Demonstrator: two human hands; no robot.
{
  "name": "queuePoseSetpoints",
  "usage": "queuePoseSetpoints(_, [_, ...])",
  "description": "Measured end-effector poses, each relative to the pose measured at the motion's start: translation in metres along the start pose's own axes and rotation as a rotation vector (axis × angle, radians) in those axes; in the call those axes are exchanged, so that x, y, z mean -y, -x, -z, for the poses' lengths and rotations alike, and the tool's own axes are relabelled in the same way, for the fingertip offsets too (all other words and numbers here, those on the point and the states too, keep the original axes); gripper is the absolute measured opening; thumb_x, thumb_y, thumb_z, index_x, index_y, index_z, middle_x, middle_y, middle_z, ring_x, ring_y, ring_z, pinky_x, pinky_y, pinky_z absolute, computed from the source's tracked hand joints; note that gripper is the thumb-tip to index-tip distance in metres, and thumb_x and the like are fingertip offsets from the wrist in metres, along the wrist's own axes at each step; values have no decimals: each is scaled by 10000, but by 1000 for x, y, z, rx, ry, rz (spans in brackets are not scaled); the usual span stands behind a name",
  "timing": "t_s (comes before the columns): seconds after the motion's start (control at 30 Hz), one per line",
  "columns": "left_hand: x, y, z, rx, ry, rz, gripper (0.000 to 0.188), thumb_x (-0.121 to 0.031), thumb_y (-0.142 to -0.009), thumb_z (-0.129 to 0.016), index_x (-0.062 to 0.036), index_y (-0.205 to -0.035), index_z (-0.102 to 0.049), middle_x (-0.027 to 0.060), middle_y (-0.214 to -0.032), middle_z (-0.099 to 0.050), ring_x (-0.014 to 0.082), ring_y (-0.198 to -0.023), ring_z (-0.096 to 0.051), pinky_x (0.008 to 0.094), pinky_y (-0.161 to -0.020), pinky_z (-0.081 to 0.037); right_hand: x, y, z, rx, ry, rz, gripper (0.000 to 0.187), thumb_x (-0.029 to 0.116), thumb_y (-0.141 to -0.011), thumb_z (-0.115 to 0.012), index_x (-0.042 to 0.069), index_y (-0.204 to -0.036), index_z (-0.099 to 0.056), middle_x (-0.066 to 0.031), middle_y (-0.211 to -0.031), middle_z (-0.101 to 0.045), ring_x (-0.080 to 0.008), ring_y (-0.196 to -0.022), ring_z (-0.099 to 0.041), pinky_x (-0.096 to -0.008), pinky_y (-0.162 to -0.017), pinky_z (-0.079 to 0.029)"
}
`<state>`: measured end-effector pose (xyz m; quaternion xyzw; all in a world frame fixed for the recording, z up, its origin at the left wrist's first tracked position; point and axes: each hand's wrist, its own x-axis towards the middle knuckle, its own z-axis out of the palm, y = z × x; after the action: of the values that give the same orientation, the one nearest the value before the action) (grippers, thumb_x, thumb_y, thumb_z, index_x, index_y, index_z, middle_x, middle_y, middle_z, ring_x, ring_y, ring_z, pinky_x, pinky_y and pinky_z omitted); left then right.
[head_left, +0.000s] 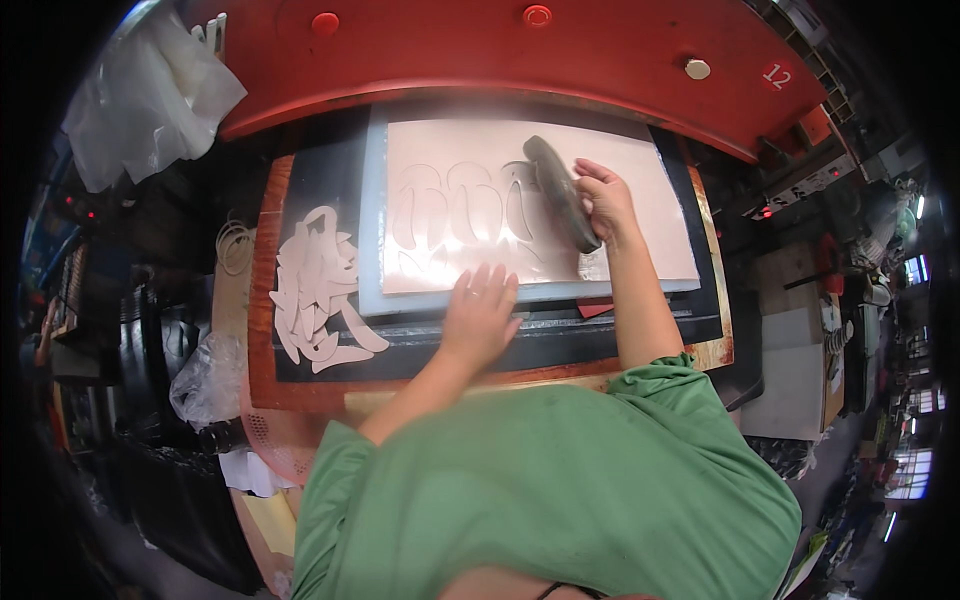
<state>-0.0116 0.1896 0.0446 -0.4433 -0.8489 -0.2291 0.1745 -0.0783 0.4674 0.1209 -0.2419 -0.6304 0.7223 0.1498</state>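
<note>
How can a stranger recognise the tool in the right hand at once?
In front of the red machine lies a pale sheet. Over it, the right hand holds a long, curved tool. Unlike the flat, pale pieces piled at left, it is dark.

Red machine front (430,50) beyond wood-edged table (262,345); bright windows (910,474) and light tube (920,207) far right.

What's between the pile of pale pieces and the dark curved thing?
In the head view: the blue board's edge and the pale sheet, marked with curved outlines.
</note>
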Motion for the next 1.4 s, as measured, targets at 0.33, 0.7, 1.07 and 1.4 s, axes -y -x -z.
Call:
queuePoseSetpoints(0.33, [-1, -2, 0, 50, -9, 18, 701, -365, -744, -782, -44, -1332, -577, 184, -1385, -549, 365, -1298, -502, 519, -1112, -335, -2, 35, -28, -47, 1259, 340, 923, 410, -700, -798, 175, -1505, -413, -233, -1419, -491, -407, -1226, -549, -455, -1012, -461])
queuePoseSetpoints(0.7, [3, 3, -6, -32, -9, -13, 698, -362, -733, -784, -64, -1330, -580, 172, -1379, -554, 355, -1292, -508, 515, -1102, -343, -23, 25, -40, -134, 1266, 269, 899, 339, -617, -818, 113, -1434, -517, -268, -1333, -546, -372, -1213, -568, -419, -1013, -472])
queuePoseSetpoints(1.07, [4, 2, -10, -31, -30, -11, 680, -377, -738, -776, -69, -1315, -590, 166, -1366, -562, 349, -1276, -520, 508, -1102, -340, -9, 23, 7, -228, 1239, 218, 835, 335, -642, -777, 109, -1413, -548, -209, -1375, -543, -343, -1250, -550, -389, -1053, -449])
queuePoseSetpoints(1.4, [4, 0, -9, -14, -34, -19, 666, -371, -754, -764, -64, -1318, -590, 166, -1366, -564, 355, -1292, -507, 514, -1106, -333, -10, 33, -12, -253, 1342, 115, 847, 372, -634, -780, 138, -1415, -549, -228, -1395, -508, -375, -1274, -515, -418, -1067, -436])
